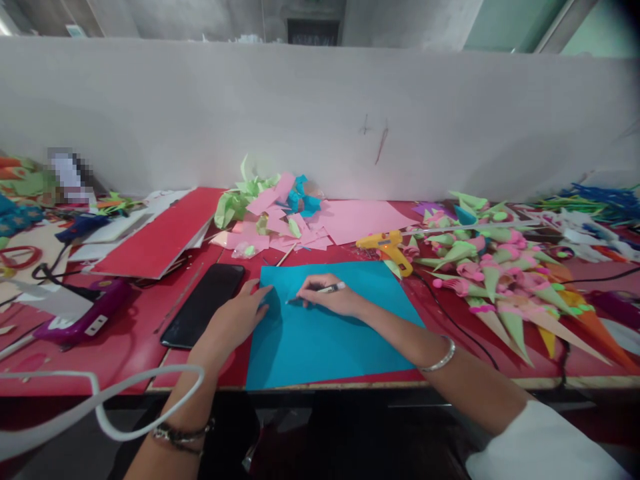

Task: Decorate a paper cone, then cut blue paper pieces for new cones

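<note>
A blue paper sheet (330, 333) lies flat on the red table (130, 340), near its front edge. My right hand (330, 297) is closed round a pen (320, 291), its tip resting on the upper left part of the sheet. My left hand (240, 317) lies flat with fingers stretched out on the sheet's left edge, holding it down. A black phone (203, 303) lies just left of my left hand.
A yellow glue gun (390, 248) lies behind the sheet, its black cord running right. Pink, green and blue paper scraps (280, 213) are piled at the back. Several paper cones (500, 280) fill the right side. A purple tool (85, 313) and red board (160, 233) lie left.
</note>
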The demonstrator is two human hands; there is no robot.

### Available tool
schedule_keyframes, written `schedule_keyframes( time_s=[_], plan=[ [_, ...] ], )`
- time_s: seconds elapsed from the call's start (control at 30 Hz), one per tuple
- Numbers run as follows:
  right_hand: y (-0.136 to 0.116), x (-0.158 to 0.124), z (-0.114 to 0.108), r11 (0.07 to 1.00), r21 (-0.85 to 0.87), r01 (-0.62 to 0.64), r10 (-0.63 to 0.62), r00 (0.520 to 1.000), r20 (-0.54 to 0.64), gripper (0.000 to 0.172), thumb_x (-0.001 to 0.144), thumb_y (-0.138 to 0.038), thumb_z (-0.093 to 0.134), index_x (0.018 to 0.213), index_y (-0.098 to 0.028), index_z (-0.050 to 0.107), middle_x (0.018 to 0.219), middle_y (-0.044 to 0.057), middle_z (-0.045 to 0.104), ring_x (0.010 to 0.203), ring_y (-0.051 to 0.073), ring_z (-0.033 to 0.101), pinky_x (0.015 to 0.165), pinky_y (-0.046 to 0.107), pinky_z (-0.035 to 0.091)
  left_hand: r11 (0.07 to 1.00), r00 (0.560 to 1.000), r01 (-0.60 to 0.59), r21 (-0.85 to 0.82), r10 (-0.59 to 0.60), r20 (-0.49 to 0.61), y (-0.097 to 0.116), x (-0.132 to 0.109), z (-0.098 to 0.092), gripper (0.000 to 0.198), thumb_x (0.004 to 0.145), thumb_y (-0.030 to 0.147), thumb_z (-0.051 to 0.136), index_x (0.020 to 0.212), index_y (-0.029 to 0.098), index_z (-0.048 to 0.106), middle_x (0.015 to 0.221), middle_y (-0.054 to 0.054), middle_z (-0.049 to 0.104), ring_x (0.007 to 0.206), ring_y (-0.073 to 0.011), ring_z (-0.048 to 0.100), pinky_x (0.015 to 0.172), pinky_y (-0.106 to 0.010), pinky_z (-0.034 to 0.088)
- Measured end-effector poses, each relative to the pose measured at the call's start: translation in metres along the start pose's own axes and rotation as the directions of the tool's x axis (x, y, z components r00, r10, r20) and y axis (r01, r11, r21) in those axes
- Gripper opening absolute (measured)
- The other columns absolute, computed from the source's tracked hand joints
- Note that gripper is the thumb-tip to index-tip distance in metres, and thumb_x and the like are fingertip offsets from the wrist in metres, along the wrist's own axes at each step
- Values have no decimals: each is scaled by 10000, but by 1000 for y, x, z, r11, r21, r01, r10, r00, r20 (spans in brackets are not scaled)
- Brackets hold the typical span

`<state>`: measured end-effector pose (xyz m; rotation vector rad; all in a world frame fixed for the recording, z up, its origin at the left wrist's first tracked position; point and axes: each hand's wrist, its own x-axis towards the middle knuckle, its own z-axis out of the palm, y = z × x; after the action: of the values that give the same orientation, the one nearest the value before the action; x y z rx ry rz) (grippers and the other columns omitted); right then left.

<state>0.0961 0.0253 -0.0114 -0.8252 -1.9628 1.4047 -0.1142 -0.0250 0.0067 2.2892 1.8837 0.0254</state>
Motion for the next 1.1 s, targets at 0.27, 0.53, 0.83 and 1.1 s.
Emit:
schedule_keyframes(
  time_s=[0.27, 0.53, 0.83, 1.1],
  plan=[
    [-11, -2, 4, 990, 120, -67, 57, 995, 85, 263, 787, -379, 506, 686, -151, 589, 591, -13, 553, 516, 75, 511, 505, 197, 397, 1000, 1000, 7, -2, -7, 31, -1, 2, 0, 438, 844, 279, 343, 1272, 196, 384, 1361, -123, 317, 1100, -237, 499, 871, -333, 422],
    [-12, -8, 0, 986, 35, -161, 133, 902, 411, 373, 762, -452, 522, 631, -114, 613, 564, 4, 580, 467, 60, 496, 459, 179, 386, 1000, 1000, 2, -22, -1, 16, -5, 4, 5, 446, 846, 303, 325, 1281, 214, 367, 1372, -115, 294, 1079, -234, 512, 863, -335, 423],
    [-17, -9, 2, 982, 154, -113, 51, 932, 360, 438, 732, -540, 513, 672, -121, 628, 703, 26, 614, 595, 77, 542, 576, 199, 455, 1000, 1000, 5, -13, -4, 15, -6, 4, 7, 456, 845, 310, 312, 1289, 215, 357, 1372, -123, 289, 1066, -241, 521, 853, -343, 427],
    [-19, -10, -9, 986, 100, -131, 75, 899, 431, 639, 782, -619, 323, 454, -120, 551, 450, 5, 504, 432, 64, 437, 462, 195, 381, 1000, 1000, 17, -25, -17, -7, -2, 1, 5, 435, 846, 286, 331, 1272, 218, 382, 1370, -121, 301, 1055, -243, 530, 830, -336, 447]
  ],
)
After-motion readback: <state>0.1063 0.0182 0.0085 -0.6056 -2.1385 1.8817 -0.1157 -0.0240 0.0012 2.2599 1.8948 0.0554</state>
